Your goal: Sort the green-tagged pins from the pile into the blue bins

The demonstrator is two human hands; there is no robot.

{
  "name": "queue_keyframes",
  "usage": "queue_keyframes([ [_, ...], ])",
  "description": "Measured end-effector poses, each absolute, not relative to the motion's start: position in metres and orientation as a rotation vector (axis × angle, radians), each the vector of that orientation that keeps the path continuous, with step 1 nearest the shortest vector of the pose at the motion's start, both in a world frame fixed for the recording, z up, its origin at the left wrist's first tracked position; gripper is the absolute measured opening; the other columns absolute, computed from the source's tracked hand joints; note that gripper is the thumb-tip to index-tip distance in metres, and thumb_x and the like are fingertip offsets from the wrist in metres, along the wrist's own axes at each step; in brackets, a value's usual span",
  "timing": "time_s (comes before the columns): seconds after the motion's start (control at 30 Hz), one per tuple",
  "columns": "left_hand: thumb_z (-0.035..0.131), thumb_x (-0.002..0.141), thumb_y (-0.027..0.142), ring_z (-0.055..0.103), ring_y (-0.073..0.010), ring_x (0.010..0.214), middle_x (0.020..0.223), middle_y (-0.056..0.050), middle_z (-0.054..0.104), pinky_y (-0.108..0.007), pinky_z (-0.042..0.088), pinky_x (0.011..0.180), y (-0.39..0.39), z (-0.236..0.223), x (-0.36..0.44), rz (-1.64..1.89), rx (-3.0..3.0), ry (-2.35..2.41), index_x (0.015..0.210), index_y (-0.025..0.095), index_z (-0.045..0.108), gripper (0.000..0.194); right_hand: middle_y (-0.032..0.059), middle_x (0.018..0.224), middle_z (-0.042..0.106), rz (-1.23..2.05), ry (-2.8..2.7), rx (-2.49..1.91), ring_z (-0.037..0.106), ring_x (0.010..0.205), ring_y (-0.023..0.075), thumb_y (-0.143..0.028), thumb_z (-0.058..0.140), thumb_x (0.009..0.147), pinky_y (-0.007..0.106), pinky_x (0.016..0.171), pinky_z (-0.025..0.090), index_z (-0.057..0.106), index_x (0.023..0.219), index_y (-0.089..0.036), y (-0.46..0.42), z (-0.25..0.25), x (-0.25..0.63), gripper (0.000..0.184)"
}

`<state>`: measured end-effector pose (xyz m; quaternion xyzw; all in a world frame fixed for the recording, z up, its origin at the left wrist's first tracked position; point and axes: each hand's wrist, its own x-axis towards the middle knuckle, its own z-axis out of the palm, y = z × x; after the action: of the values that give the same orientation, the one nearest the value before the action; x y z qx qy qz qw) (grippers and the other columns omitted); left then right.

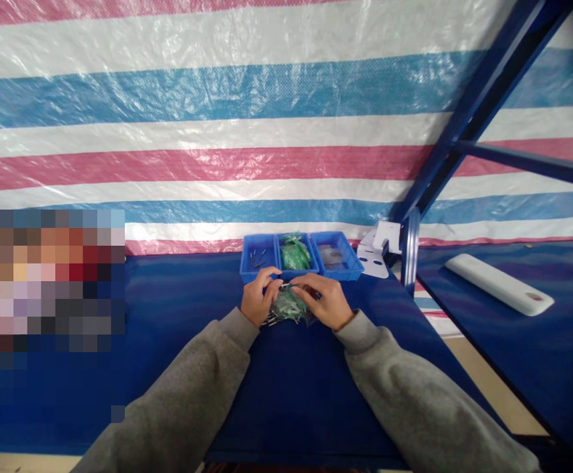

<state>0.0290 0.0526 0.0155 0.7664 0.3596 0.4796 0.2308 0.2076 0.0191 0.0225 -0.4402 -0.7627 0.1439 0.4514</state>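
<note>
My left hand (259, 297) and my right hand (326, 299) meet just in front of the blue bins, fingertips close together. Between them is a small, thin, dark rod-like piece (285, 285), pinched by the fingers of both hands; its exact kind is too small to make out. Below the hands lies a pile of clear and green plastic (289, 305) with several thin, shiny rod-like pieces sticking out along its near edge. My fingers partly cover this pile.
Three joined blue bins hold a few dark slim pieces (257, 257), green plastic packaging (295, 254) and clear bags (331, 256). White cut-out card (376, 255) lies beside a blue metal frame post (409, 249). A long white device (499, 284) rests on the right table. Pixelation covers the left.
</note>
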Motion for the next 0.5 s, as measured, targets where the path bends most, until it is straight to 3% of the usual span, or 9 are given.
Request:
queue_keyframes([
  [0.13,0.048,0.090,0.032,0.043,-0.0072,0.040,0.046,0.010,0.045,-0.019,0.037,0.050,0.0515,0.0151,0.0289,1.266,2.103,0.972,0.104,0.017,0.054,0.022,0.0039,0.082,0.067,0.386,-1.903,-1.071,0.059,0.069,0.0149,-0.034,0.048,0.090,0.026,0.064,0.046,0.064,0.091,-0.020,0.0218,0.0195,0.2063,0.021],
  [0.27,0.047,0.091,0.030,0.048,-0.0076,0.042,0.047,0.009,0.050,-0.020,0.041,0.053,0.0513,0.0148,0.0284,1.266,2.128,0.953,0.109,0.018,0.054,0.023,0.0018,0.075,0.064,0.410,-1.927,-1.092,0.057,0.063,0.0135,-0.034,0.047,0.091,0.025,0.061,0.044,0.061,0.089,-0.020,0.0228,0.0184,0.2067,0.020],
  [0.37,0.052,0.088,0.028,0.063,-0.0110,0.061,0.066,0.002,0.066,-0.022,0.049,0.067,0.0529,0.0159,0.0278,1.370,2.157,0.951,0.108,0.018,0.058,0.023,0.0007,0.070,0.061,0.388,-1.881,-1.153,0.055,0.060,0.0133,-0.034,0.045,0.092,0.024,0.060,0.042,0.058,0.089,-0.020,0.0227,0.0191,0.2082,0.019],
  [0.43,0.057,0.086,0.028,0.066,-0.0137,0.075,0.082,-0.003,0.070,-0.025,0.050,0.075,0.0545,0.0163,0.0274,1.458,2.177,0.960,0.098,0.018,0.064,0.017,0.0004,0.069,0.060,0.367,-1.836,-1.188,0.055,0.060,0.0135,-0.034,0.043,0.092,0.024,0.060,0.042,0.056,0.090,-0.020,0.0228,0.0195,0.2092,0.020],
  [0.5,0.059,0.084,0.027,0.066,-0.0145,0.077,0.085,-0.004,0.071,-0.026,0.050,0.077,0.0560,0.0162,0.0270,1.504,2.199,0.977,0.086,0.018,0.067,0.013,0.0004,0.069,0.060,0.362,-1.824,-1.198,0.056,0.061,0.0139,-0.035,0.041,0.093,0.024,0.061,0.042,0.055,0.089,-0.020,0.0229,0.0196,0.2097,0.020],
])
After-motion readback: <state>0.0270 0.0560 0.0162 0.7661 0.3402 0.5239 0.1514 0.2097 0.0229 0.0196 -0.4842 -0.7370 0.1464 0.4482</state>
